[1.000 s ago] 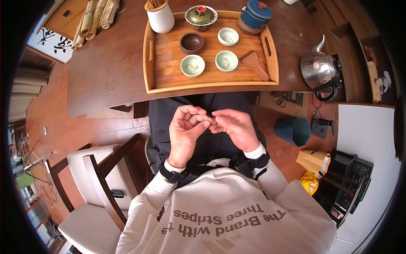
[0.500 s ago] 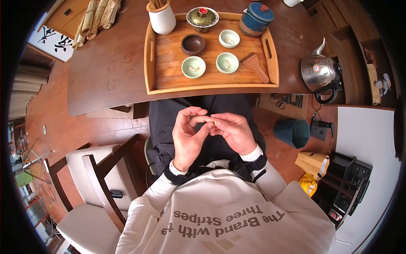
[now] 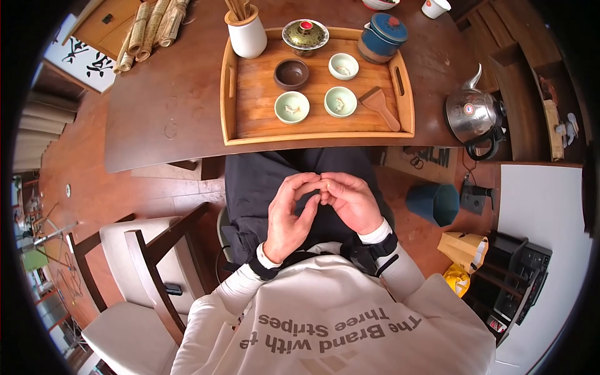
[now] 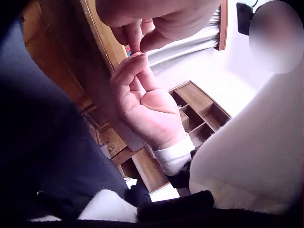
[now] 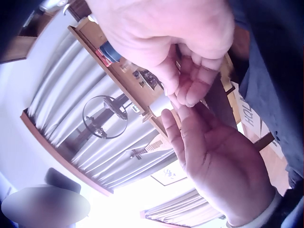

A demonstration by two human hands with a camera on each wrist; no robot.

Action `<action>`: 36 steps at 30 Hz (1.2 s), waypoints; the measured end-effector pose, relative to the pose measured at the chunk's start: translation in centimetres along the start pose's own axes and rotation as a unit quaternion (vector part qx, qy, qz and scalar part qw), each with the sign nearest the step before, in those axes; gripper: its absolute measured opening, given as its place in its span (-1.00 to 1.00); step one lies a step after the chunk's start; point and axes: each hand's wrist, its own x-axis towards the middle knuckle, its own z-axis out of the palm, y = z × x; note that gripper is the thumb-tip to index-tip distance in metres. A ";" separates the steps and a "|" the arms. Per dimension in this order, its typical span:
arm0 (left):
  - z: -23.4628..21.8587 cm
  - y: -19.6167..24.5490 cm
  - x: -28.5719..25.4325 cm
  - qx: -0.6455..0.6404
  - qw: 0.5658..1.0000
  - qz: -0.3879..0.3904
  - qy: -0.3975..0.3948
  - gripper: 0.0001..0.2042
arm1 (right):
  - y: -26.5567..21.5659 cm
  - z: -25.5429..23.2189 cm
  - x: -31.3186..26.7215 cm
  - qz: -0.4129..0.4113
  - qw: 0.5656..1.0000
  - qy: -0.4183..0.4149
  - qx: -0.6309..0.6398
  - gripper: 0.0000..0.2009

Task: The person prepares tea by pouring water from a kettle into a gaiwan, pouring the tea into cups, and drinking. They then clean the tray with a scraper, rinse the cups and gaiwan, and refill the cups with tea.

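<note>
Both hands meet above the person's lap in the head view. The right hand (image 3: pixel 353 203) pinches a fingertip of the left hand (image 3: pixel 290 219) between thumb and fingers. The left hand's fingers are loosely bent, its thumb held apart below. In the right wrist view the right hand (image 5: pixel 166 35) grips that fingertip from above, with the left palm (image 5: pixel 225 161) turned up. The left wrist view has the left hand (image 4: pixel 161 19) at the top, touching the right hand's fingertips (image 4: pixel 138 56). Whether something small lies between the fingertips cannot be told.
On the table (image 3: pixel 150 112), a wooden tray (image 3: pixel 319 139) holds pale green cups (image 3: pixel 292 107), a dark bowl (image 3: pixel 291 74), a lidded bowl (image 3: pixel 305 34), a blue pot (image 3: pixel 382 37) and a wooden brush (image 3: pixel 381 108). A kettle (image 3: pixel 469 115) stands right; a chair (image 3: pixel 140 250) is left.
The left thumb has moved down, away from the right hand's fingertips. Both hands sit slightly lower and further right in the head view, and the table and tray appear lower too.
</note>
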 end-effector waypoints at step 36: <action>-10.9 -2.1 18.0 0.411 0.871 -0.057 0.262 -0.69 | -16.1 -1.7 10.7 -0.438 0.729 0.283 -0.443 -0.65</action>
